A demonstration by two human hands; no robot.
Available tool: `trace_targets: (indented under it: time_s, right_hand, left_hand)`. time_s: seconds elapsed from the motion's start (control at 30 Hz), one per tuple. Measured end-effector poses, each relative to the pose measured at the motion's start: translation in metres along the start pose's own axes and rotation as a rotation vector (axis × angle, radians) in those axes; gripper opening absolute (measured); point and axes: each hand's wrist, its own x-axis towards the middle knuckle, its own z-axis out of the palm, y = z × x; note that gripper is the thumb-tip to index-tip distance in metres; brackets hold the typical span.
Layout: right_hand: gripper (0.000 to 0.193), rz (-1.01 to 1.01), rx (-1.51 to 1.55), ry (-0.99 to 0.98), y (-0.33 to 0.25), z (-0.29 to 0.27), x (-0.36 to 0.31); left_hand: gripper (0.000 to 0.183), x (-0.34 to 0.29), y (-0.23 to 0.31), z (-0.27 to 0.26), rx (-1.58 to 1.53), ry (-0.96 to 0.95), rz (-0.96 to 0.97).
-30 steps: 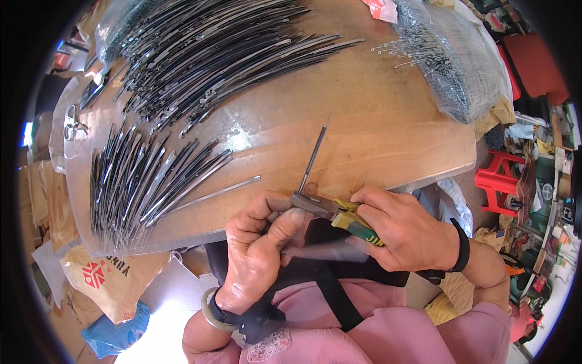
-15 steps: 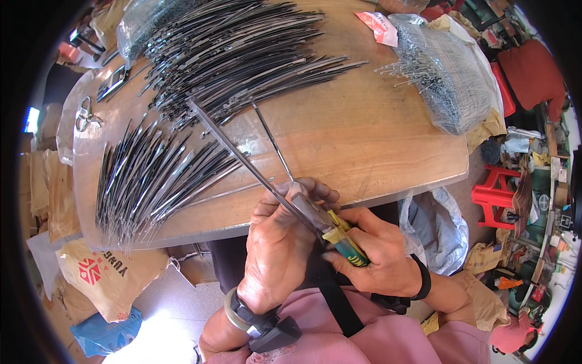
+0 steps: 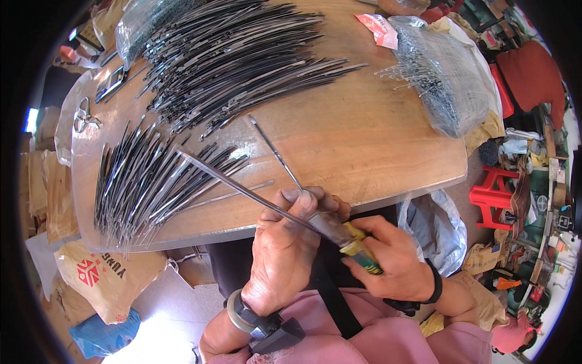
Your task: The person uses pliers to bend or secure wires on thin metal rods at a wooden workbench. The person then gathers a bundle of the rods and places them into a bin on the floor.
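Observation:
My left hand is closed, with thumb and fingers pinched around a thin metal rod that points up and left over the table. A long narrow grey metal strip crosses the same hand, its far end above the smaller pile of strips. In my right hand, closed, is a hand tool with a green-and-yellow handle. Its grey metal part lies against my left fingertips; its exact kind is unclear. Fingers hide where strip, rod and tool meet.
Dark metal strips lie in a large pile and a smaller pile on the wooden table. At the far right of it sits a clear bag of thin wire pieces. Scissors lie left; a red stool stands right.
My right hand has drawn the tool down and to the right. The far end of the long strip has swung down and left, and the rod's tip sits slightly lower.

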Motion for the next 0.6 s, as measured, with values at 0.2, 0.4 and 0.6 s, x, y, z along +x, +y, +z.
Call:
trace_targets:
  time_s: [0.2, 0.4, 0.6]
  right_hand:
    - [0.038, -0.048, 0.097, -0.022, 0.014, -0.015, 0.012]
    - [0.033, -0.034, 0.077, 0.026, 0.018, 0.008, 0.008]
    - [0.027, -0.065, 0.071, -0.059, 0.025, -0.006, 0.005]
  left_hand:
    - [0.017, 0.010, -0.003, -0.002, -0.015, 0.026, 0.059]
    - [0.017, 0.014, -0.005, 0.004, -0.013, 0.009, 0.028]
    - [0.011, 0.018, -0.014, 0.006, -0.091, 0.036, 0.003]
